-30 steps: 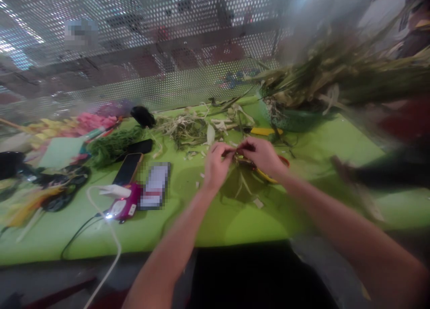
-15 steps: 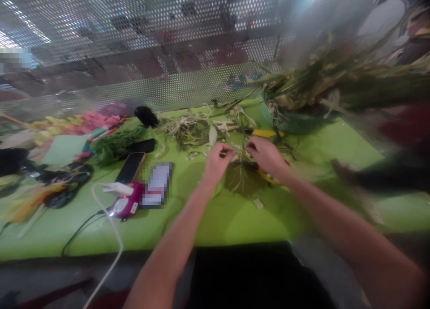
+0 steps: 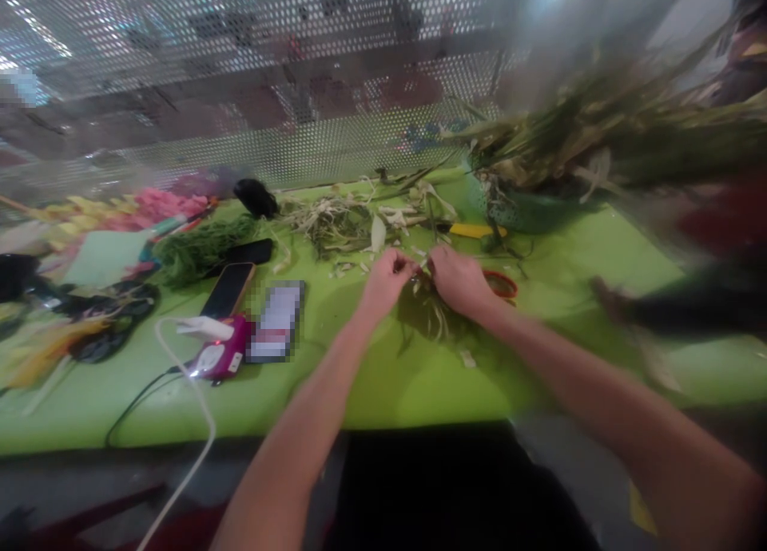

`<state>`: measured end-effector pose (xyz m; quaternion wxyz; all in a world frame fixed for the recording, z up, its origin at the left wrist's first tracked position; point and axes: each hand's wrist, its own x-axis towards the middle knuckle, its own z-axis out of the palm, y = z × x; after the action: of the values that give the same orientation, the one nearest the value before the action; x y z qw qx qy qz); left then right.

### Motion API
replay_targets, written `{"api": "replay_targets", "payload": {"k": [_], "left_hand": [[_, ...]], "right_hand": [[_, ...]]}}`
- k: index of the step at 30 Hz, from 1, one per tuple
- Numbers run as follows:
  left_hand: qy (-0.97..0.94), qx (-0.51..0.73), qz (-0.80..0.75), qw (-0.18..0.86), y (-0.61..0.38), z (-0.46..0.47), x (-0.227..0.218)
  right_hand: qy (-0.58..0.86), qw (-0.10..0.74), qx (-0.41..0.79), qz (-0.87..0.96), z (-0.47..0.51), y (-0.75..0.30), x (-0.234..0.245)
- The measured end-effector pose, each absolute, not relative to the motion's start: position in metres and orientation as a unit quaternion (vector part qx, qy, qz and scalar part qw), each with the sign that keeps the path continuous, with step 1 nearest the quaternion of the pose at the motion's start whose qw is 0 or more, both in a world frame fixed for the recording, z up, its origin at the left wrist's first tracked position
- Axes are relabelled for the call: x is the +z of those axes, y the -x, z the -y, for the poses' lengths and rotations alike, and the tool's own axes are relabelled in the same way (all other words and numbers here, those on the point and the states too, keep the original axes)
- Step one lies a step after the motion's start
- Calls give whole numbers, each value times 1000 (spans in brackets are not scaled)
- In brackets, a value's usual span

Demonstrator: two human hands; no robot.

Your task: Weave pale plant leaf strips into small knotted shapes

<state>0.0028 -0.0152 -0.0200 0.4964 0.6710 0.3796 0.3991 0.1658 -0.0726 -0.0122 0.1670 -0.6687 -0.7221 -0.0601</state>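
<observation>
Over the middle of the green table, my two hands work close together. My left hand [image 3: 387,283] is closed in a pinch, its thumb and fingertips meeting at the edge of a small bundle of pale green plant stalks [image 3: 439,321]. What lies in that pinch is too small to make out. My right hand [image 3: 459,279] is closed around the bundle, hiding its middle, while thin strands fan out below toward the table. Just past my right wrist is an orange-handled pair of scissors [image 3: 502,283], partly covered by the wrist. A yellow-handled tool [image 3: 476,231] lies beyond the right hand.
Cut husks and leaves [image 3: 339,223] are heaped behind the hands. A green basket [image 3: 509,208] of long leaves stands back right. Phones [image 3: 276,323] and a purple power adapter [image 3: 223,351] with cables lie left, near green fibre [image 3: 197,251]. A perforated metal screen [image 3: 288,136] rises behind.
My right hand has moved left and inward, closing more fully around the bundle near my left fingertips. More of the orange handle shows now. The view has shifted slightly.
</observation>
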Motion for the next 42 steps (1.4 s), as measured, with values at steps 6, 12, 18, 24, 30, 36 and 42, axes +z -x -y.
{"api": "replay_targets", "payload": {"k": [6, 12, 18, 24, 30, 36, 42], "left_hand": [[-649, 388, -410, 510, -1, 10, -23], [-644, 404, -412, 502, -5, 12, -21], [-673, 366, -392, 509, -9, 17, -16], [-692, 360, -400, 480, -11, 20, -16], [-658, 382, -356, 543, -5, 15, -21], [-659, 369, -352, 552, -3, 14, -19], [-647, 367, -350, 570, -4, 15, -19]], "right_hand": [[655, 233, -13, 719, 77, -167, -4], [630, 275, -7, 726, 83, -168, 6], [622, 265, -50, 735, 84, -167, 5], [614, 296, -8, 731, 87, -164, 8], [598, 354, 122, 709, 83, -168, 11], [596, 354, 99, 714, 81, -171, 6], [616, 341, 92, 704, 82, -170, 6]]}}
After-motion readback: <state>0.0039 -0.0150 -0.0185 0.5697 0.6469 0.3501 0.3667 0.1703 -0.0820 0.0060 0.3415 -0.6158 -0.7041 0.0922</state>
